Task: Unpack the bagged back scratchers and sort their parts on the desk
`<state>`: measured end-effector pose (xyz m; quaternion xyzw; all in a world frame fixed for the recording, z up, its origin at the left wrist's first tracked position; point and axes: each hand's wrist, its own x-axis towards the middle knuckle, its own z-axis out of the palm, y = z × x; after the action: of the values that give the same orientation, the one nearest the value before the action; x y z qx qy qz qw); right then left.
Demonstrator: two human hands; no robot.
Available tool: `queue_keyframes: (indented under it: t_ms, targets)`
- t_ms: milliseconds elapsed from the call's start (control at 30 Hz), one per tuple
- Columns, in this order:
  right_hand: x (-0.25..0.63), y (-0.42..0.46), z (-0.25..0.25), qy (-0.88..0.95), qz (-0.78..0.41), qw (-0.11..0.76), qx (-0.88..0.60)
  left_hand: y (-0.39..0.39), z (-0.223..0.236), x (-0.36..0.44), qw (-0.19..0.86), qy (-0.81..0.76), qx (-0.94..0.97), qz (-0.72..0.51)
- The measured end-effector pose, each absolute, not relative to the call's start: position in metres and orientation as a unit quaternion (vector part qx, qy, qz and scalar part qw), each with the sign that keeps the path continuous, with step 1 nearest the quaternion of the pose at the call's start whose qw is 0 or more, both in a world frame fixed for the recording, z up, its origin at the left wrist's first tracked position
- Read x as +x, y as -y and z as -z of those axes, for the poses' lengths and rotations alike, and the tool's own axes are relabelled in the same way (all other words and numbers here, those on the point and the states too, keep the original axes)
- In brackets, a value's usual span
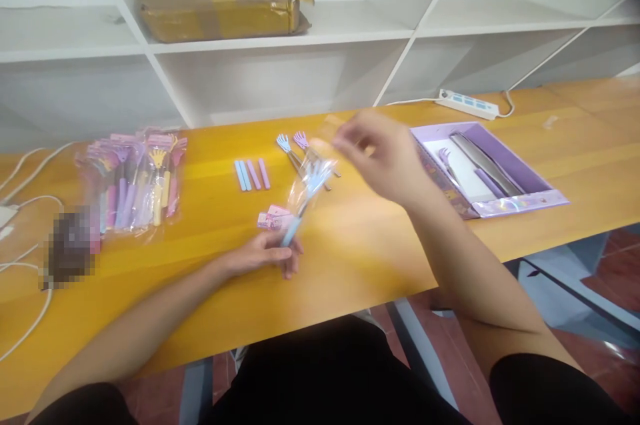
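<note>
My left hand (275, 253) is closed round the light blue handle of a back scratcher (295, 225). Its hand-shaped blue head points up and away, inside a clear plastic sleeve. Above and right of that head is my right hand (383, 155), blurred by motion, with thumb and fingers pinched together. A pale, smeared shape shows at its fingertips, too blurred to name. Behind the sleeve lie a blue scratcher head (283, 142) and a purple scratcher head (301, 139) on metal rods. Two blue handles (243, 175) and two purple handles (258, 174) lie left of them. Pink printed cards (275, 217) rest beside my left hand.
A pile of bagged back scratchers (137, 185) lies on the left, near white cables and a pixelated dark object (73, 245). On the right stands an open purple box (525, 195) holding scratcher parts. Behind are a power strip (467, 103) and shelves with a taped carton (220, 8).
</note>
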<state>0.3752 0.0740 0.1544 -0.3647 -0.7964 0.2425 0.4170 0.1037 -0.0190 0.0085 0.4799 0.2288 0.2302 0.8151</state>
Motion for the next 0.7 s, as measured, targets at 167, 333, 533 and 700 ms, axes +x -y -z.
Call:
queue_keyframes:
  t_ms: [167,333,533,700]
  targets:
    - [0.394,-0.071,-0.171,0.751,-0.195,0.504,-0.379,0.026,-0.009,0.112,0.788,-0.240,0.520,-0.226]
    - [0.400,-0.058,-0.165,0.662,-0.288,0.587,-0.365,0.031,-0.005,0.114,0.764,-0.252,0.552,-0.221]
    - [0.430,-0.083,-0.143,0.688,-0.341,0.487,-0.416,0.032,0.000,0.112,0.757,-0.283,0.552,-0.206]
    - [0.524,-0.192,-0.138,0.605,-0.247,0.458,-0.603,0.029,-0.003,0.113,0.786,-0.265,0.524,-0.194]
